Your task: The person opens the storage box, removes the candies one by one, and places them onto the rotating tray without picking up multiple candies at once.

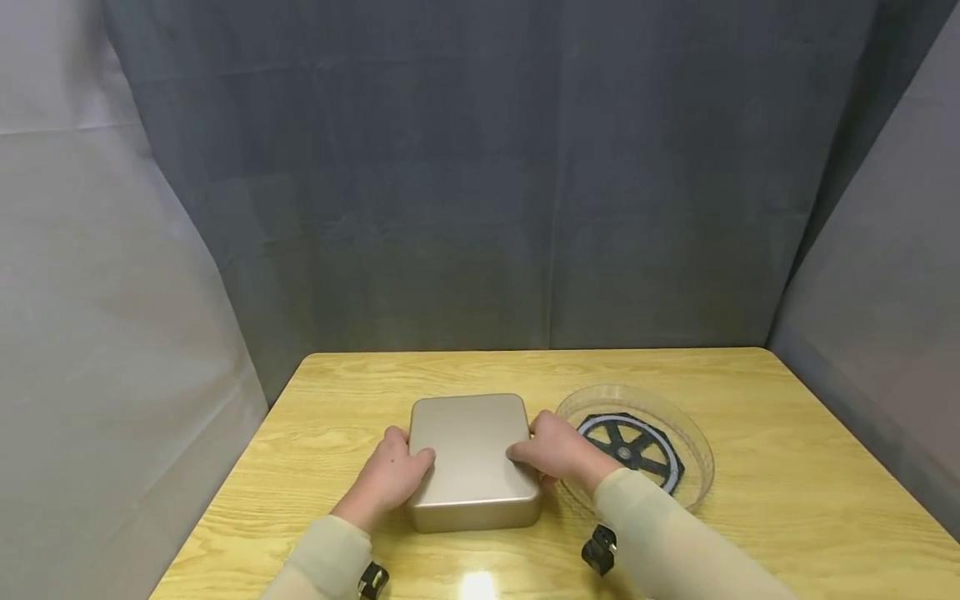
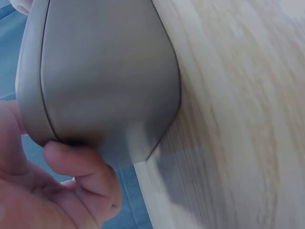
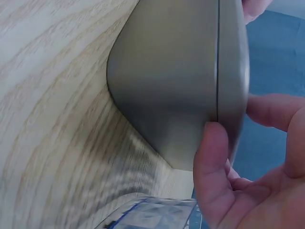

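Observation:
A champagne-coloured square metal tin (image 1: 471, 454) with rounded corners sits on the table, its lid on. Along its left side, my left hand (image 1: 393, 475) grips it with the thumb over the top edge. My right hand (image 1: 562, 450) holds the opposite side in the same way, thumb on the lid. In the left wrist view, a curled finger (image 2: 81, 164) lies against the tin's wall at the lid seam. The right wrist view shows a fingertip (image 3: 214, 138) at that seam on the other side, while the tin's lower edge meets the wood.
Right of the tin stands a round clear plastic tray (image 1: 701, 446), partly behind my right forearm. Inside it lies a black spoked wheel-like disc (image 1: 626, 452) with a pale ring. The wooden table (image 1: 337, 400) ends at a grey curtain (image 1: 450, 208), with pale cloth on both sides.

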